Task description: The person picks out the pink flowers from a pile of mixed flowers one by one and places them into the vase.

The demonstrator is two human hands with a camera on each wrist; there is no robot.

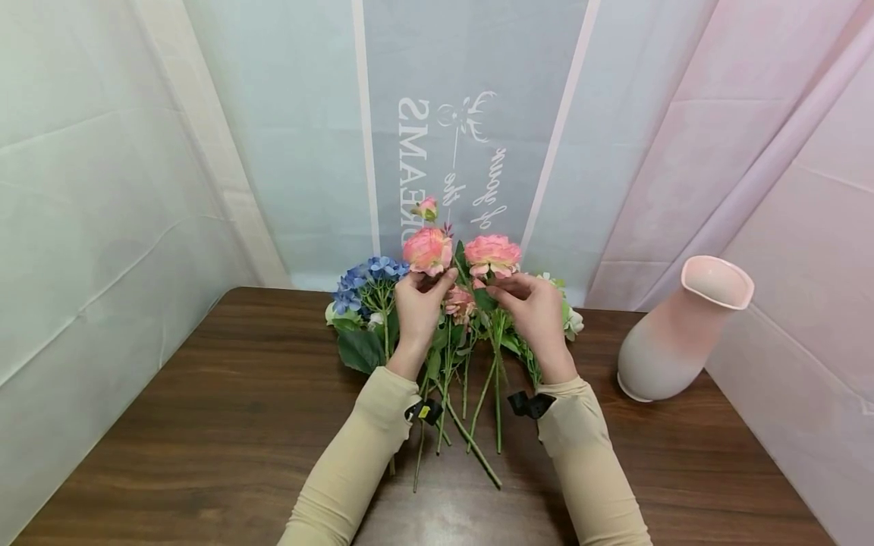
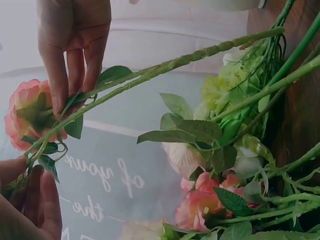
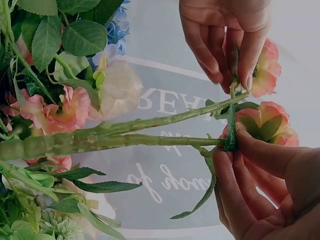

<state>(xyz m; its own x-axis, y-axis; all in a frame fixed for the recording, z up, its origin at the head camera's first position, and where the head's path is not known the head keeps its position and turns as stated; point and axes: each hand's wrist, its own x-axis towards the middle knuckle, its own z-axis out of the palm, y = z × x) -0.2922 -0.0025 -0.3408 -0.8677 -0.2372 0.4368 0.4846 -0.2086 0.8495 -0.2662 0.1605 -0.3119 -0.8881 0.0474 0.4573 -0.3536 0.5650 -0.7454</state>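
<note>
A forked green stem (image 2: 150, 72) carries two pink blooms and is held up above the other flowers. My left hand (image 1: 419, 311) pinches the branch just under the left pink bloom (image 1: 428, 251). With thumb and fingers, my right hand (image 1: 539, 315) pinches the other branch below the right pink bloom (image 1: 492, 255). In the right wrist view the right hand (image 3: 270, 185) has its thumb by a leaf at the bloom's base, and the left hand (image 3: 225, 37) grips the upper branch. A small pink bud (image 1: 426, 208) stands above the left bloom.
Blue hydrangea (image 1: 351, 287) lies at the left of the flower pile, white and green blooms (image 1: 572, 322) at its right. Several loose stems (image 1: 478, 447) point toward the front of the wooden table (image 1: 239, 425). A pink and white vase (image 1: 672, 341) stands at the right; a printed curtain hangs behind.
</note>
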